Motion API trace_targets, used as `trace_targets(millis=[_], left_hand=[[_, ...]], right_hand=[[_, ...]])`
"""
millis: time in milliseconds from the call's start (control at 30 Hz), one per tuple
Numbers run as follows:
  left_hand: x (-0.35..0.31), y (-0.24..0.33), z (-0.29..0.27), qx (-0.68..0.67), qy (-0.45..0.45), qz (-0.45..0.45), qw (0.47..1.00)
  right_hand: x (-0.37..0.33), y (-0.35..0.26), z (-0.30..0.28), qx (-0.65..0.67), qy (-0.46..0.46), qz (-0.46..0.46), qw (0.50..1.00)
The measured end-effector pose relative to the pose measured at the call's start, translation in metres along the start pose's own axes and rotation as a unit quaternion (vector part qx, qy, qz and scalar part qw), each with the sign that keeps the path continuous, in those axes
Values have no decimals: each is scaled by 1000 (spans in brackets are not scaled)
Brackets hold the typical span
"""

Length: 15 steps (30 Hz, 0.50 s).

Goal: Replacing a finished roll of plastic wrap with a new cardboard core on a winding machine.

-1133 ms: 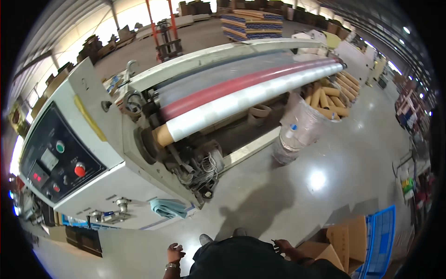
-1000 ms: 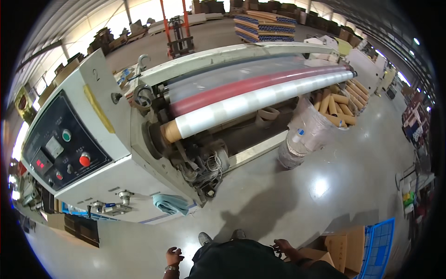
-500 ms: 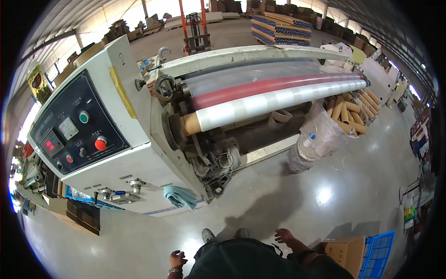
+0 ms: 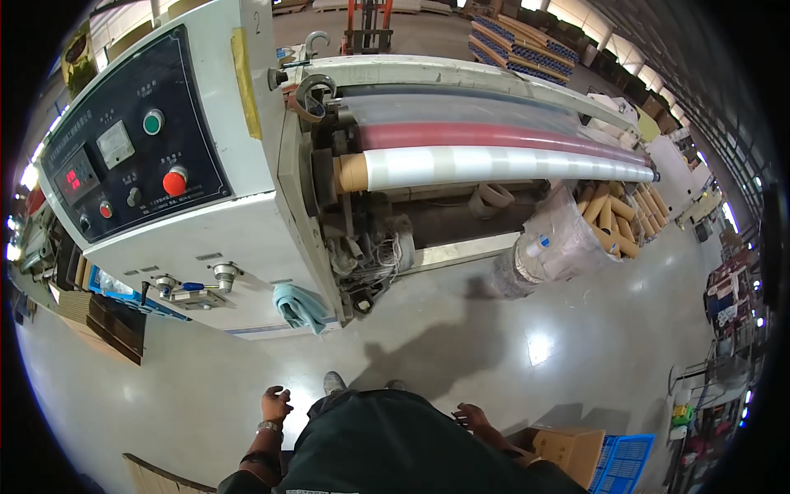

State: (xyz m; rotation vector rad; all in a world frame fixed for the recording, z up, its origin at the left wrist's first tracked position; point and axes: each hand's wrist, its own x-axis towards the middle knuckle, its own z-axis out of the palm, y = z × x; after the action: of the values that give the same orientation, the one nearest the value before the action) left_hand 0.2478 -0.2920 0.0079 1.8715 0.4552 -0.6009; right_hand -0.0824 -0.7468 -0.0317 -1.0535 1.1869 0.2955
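Note:
My left hand [image 4: 276,405], with a watch [image 4: 267,426] on its wrist, hangs beside my body, empty, its fingers loosely bent and apart. On the other side my right hand [image 4: 471,416] hangs empty too, fingers apart. Neither touches anything. In front of me stands a white machine with a dark control panel [image 4: 132,136]. Across it runs a white film roll [image 4: 510,163] on a brown cardboard core [image 4: 351,173], just below a red roller [image 4: 461,136]. A teal cloth [image 4: 298,307] drapes over the lower front of the machine, nearer my left hand.
A plastic-wrapped bin [image 4: 535,247] holds several cardboard tubes [image 4: 607,214] by the machine's right part. At my right are a cardboard box [image 4: 568,453] and a blue crate [image 4: 623,465]. Stacked tubes [image 4: 522,49] stand far back. A wooden-looking edge [image 4: 156,476] shows at lower left.
The view has tilted down and turned, so the control panel looks larger and more of my body and left forearm shows. Both hands stay empty at my sides.

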Motion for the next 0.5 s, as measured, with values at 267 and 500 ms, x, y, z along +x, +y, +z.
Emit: trace_targets(millis=[267, 500], left_hand=[[29, -56, -8, 29, -53, 36, 998], [45, -72, -11, -54, -57, 4, 997]], right_hand=[[-12, -3, 4, -28, 21, -7, 999], [-10, 2, 6, -47, 28, -7, 998]])
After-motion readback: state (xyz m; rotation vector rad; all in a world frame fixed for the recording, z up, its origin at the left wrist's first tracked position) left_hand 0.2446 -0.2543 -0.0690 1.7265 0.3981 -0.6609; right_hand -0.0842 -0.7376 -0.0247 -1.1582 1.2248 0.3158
